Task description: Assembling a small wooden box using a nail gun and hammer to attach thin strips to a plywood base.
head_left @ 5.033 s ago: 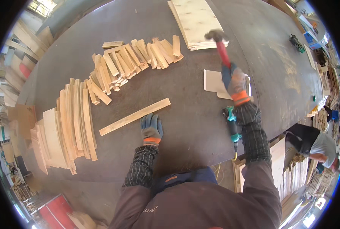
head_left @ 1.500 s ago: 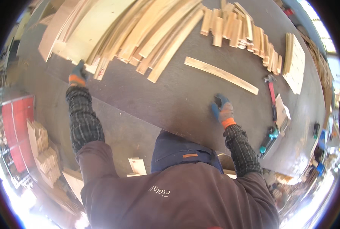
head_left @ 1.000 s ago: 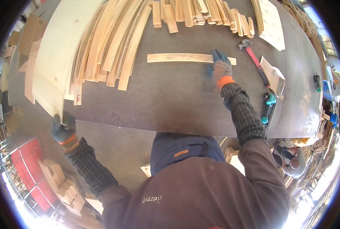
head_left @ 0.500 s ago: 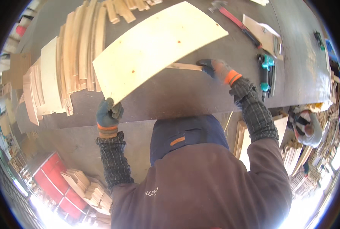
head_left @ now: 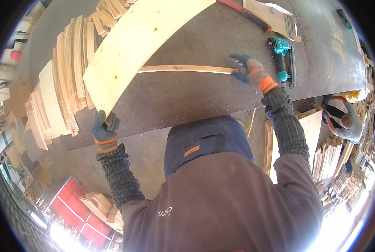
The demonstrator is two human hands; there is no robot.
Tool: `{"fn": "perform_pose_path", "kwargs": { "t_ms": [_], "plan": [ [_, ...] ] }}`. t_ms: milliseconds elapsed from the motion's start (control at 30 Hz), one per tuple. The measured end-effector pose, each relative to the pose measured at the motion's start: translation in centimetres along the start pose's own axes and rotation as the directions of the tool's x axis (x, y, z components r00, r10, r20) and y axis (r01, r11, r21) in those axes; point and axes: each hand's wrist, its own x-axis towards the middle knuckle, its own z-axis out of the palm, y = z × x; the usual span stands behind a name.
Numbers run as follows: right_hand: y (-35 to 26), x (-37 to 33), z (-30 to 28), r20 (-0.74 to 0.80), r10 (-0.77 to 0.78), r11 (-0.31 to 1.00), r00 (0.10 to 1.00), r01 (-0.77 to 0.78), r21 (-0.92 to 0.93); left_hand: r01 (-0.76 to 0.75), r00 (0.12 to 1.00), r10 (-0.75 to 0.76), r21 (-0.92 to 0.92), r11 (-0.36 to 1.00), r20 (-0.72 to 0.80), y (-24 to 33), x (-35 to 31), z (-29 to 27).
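Gloved in blue-grey with an orange cuff, my left hand (head_left: pixel 106 127) grips the near corner of a pale, knotty wood panel (head_left: pixel 124 52). The panel is raised at a slant above the dark table (head_left: pixel 187 98), its far end cut off by the upper edge of the view. A thin wood strip (head_left: pixel 187 68) runs left to right across the table, its left end hidden behind the panel. At the strip's right end, my right hand (head_left: pixel 254 73) has its fingers spread, with the strip's tip between thumb and fingers but not gripped.
A teal nail gun (head_left: pixel 282 59) lies right of my right hand. Beyond it are a red-handled hammer (head_left: pixel 246 14) and a thin board (head_left: pixel 275 19). Long wood strips (head_left: pixel 72 63) are stacked at left. Another person (head_left: pixel 345 119) bends among wood piles at far right.
The panel has swung left and tilted more steeply, with my left hand still on its corner. My right hand has opened at the strip, which now shows along more of its length.
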Motion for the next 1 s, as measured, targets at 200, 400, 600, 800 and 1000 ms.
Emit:
{"fn": "perform_pose_path", "kwargs": {
  "t_ms": [200,400,600,800,1000],
  "plan": [
    [1.8,-0.8,2.5,0.038,-0.119,0.958,0.992,0.125,-0.258,-0.022,1.0,0.022,-0.025,0.999,0.014,0.0,0.4,0.1],
    [1.8,1.5,-2.2,0.482,0.113,0.957,0.869,-0.226,0.183,-0.001,0.998,0.004,-0.052,0.999,0.068,0.3,0.2,-0.5],
    [1.2,3.8,-4.1,0.342,0.296,0.857,0.892,-0.406,0.316,0.051,0.997,-0.057,0.104,0.993,0.056,0.2,1.0,0.0],
    [3.7,2.7,-3.8,-0.117,0.379,0.82,0.918,-0.275,0.501,0.158,0.985,-0.172,0.339,0.928,0.012,-0.6,2.9,0.5],
    [1.7,1.6,-0.3,-0.195,-0.095,0.975,0.976,0.13,0.178,0.249,0.949,-0.311,0.496,0.832,0.045,-0.7,6.3,1.5]
  ]
}}
